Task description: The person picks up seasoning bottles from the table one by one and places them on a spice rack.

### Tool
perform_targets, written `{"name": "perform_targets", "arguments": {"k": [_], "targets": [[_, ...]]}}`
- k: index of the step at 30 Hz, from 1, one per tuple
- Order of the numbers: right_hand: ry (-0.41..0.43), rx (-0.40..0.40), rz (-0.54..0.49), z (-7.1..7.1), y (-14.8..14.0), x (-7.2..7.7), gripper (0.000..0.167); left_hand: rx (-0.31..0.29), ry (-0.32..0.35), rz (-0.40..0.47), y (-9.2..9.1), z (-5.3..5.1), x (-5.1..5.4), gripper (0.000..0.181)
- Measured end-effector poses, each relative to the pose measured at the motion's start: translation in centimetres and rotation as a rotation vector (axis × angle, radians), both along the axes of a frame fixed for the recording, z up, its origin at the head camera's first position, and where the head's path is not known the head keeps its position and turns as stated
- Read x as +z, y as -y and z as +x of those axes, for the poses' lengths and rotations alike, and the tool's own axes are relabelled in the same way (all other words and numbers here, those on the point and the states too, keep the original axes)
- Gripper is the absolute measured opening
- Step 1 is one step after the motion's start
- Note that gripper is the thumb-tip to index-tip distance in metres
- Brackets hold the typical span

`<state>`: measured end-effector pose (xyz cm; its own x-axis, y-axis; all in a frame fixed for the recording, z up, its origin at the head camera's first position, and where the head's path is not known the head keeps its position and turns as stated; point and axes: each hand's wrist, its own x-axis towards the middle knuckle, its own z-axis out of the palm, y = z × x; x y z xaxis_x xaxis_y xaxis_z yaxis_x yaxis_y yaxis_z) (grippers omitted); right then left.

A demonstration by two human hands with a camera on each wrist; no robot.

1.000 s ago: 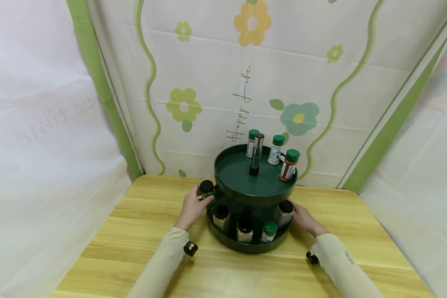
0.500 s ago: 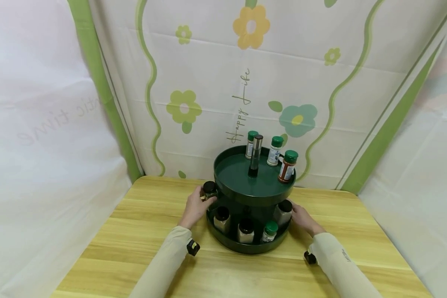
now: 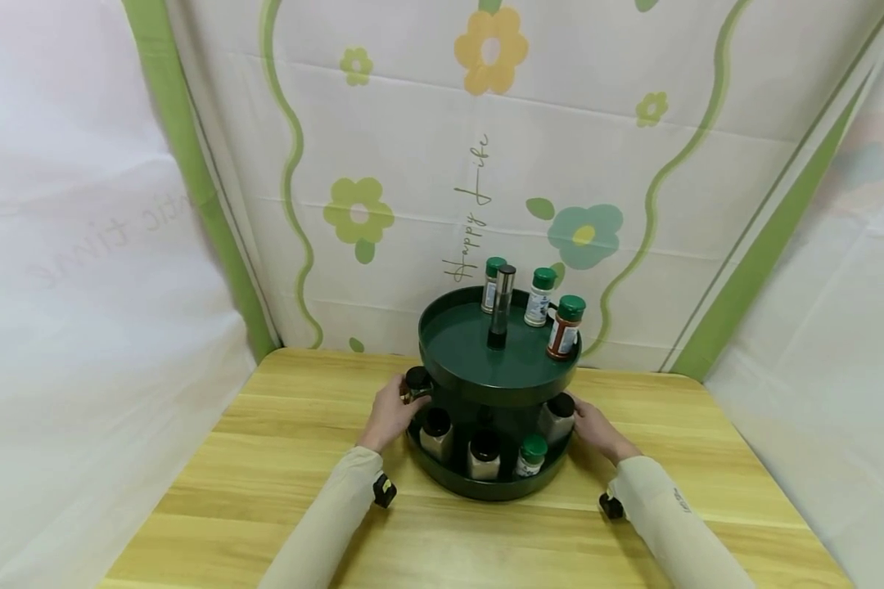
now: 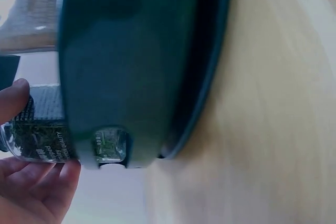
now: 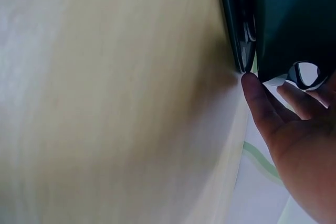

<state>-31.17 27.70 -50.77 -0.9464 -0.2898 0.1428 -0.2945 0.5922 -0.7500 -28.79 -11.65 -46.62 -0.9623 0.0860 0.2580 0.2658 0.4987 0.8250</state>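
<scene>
A two-tier dark green turntable rack (image 3: 479,489) stands on the wooden table. At its left side my left hand (image 3: 388,415) holds a spice jar (image 3: 417,384) with a black lid and dark green dried herbs inside. In the left wrist view, thumb and fingers grip this herb jar (image 4: 39,135) from two sides; its base is behind the lower tier's wall, partly seen through the handle hole. My right hand (image 3: 597,429) touches the rack's right side. The right wrist view shows that hand (image 5: 299,140) with extended fingers against the lower tier's edge.
On the lower tier stand several jars, among them a black-lidded jar (image 3: 484,458) and a green-capped bottle (image 3: 532,456). Green-capped bottles, including a red one (image 3: 564,327), stand on the upper tier around a post (image 3: 501,307). A patterned curtain (image 3: 412,147) hangs behind the table (image 3: 287,442).
My left hand has moved slightly right and down, bringing the herb jar in under the upper tier's edge. The right hand stays at the rack's right side.
</scene>
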Motion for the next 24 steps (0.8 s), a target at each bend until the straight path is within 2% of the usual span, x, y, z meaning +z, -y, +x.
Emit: {"name": "perform_targets", "arguments": {"k": [13,24], "targets": [[0.0,-0.001,0.0,-0.2,0.1,0.5,0.044,0.012,-0.017,-0.028,0.1,-1.0,-1.3,0.034],[0.036,0.005,-0.002,-0.1,0.1,0.3,0.044,0.035,-0.009,0.003,0.1,-0.8,-2.2,0.037]]}}
